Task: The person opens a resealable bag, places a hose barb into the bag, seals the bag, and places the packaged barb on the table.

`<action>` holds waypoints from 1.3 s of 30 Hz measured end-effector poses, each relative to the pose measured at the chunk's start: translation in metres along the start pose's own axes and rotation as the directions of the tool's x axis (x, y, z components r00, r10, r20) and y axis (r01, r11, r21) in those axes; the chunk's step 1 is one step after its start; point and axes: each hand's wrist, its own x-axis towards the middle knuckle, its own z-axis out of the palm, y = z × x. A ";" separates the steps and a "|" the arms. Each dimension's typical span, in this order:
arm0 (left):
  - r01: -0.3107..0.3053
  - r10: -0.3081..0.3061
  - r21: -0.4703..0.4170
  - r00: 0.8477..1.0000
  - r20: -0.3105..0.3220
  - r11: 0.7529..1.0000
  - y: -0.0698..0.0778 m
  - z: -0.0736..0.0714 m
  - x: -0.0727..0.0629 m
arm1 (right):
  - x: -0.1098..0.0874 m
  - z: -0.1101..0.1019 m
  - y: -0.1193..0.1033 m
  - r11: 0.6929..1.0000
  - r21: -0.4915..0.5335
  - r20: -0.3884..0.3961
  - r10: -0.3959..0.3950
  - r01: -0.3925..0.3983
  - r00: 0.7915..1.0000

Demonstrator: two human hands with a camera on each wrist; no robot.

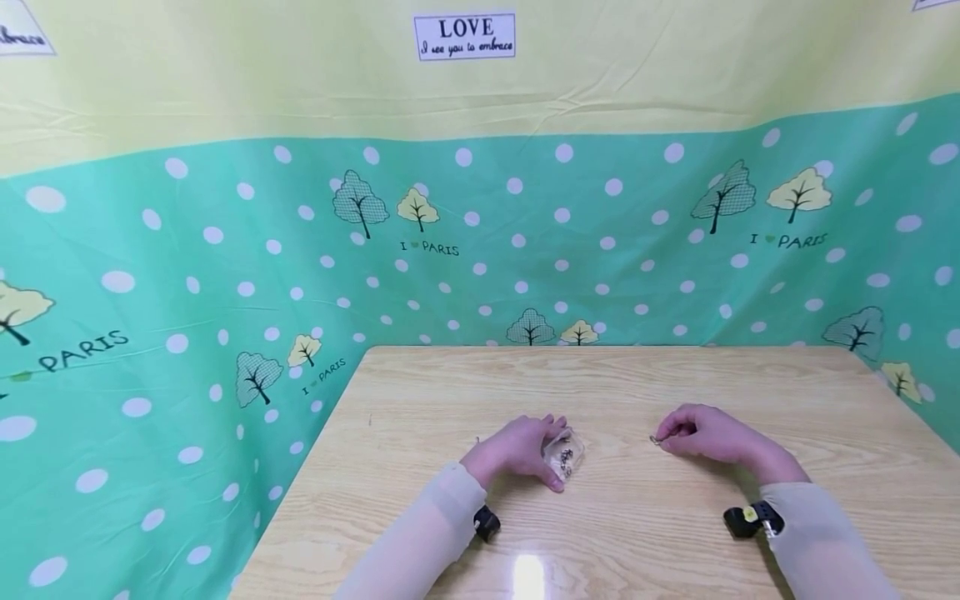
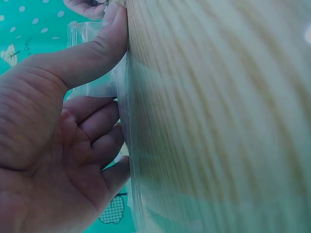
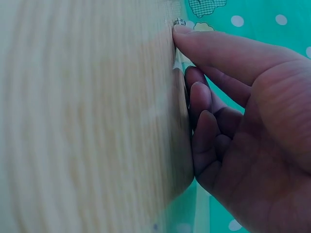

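A small clear plastic bag lies on the table with several small dark pieces inside; their kind is too small to tell. My left hand grips it, with the thumb on the near side and the fingers on the far side. In the left wrist view, the bag's clear film shows behind the thumb. To the right, apart from the bag, my right hand pinches a small metal piece between thumb and forefinger, just over the wood. Only a bit of this metal piece shows past the thumb tip in the right wrist view.
A light wooden table carries everything. Behind it and on its left hangs a green and yellow printed cloth. Black cameras are strapped to both wrists. A thin dark mark shows on the table's left part.
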 end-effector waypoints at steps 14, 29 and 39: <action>0.001 -0.001 0.002 1.000 0.001 1.000 0.000 0.004 -0.005 | -0.003 0.005 0.003 0.999 0.011 0.036 -0.044 0.043 0.998; 0.013 -0.013 0.007 1.000 -0.003 1.000 -0.002 0.007 -0.004 | -0.005 0.007 0.009 0.995 0.099 0.048 0.011 -0.016 0.999; -0.015 0.015 0.022 1.000 -0.012 1.000 0.000 0.002 -0.002 | -0.003 -0.001 0.007 0.997 0.069 0.033 0.034 -0.037 0.999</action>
